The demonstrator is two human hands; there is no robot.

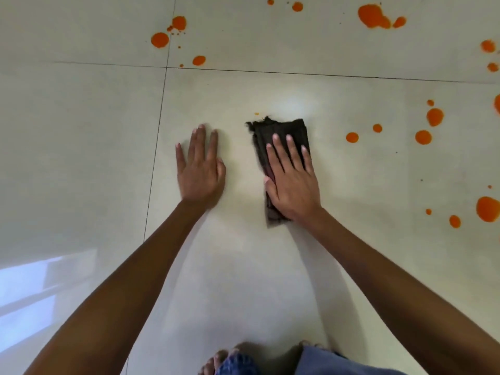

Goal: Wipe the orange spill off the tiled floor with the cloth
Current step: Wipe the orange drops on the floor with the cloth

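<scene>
- The cloth (281,129) lies flat on the tiled floor (243,266), in the middle of the near tile. It is dark and folded into a long pad with a frayed far edge.
- The right hand (290,180) presses it down with the palm flat and fingers straight and spread, gripping nothing.
- Judged from here, even palm pressure and overlapping strokes toward the drops (423,137) on the right would lift rather than smear. Refolding to a clean face once the cloth is soaked would help.
- A tiny orange speck (256,113) sits just beyond the frayed edge.
- The orange spill (374,16) is scattered round blots, thick and opaque, mostly past the grout line (297,74) and toward the floor's right edge.
- The left hand (200,174) rests flat on bare tile, fingers extended, bracing.
- The tiles are pale, glossy and smooth, so probably slippery where wet.
</scene>
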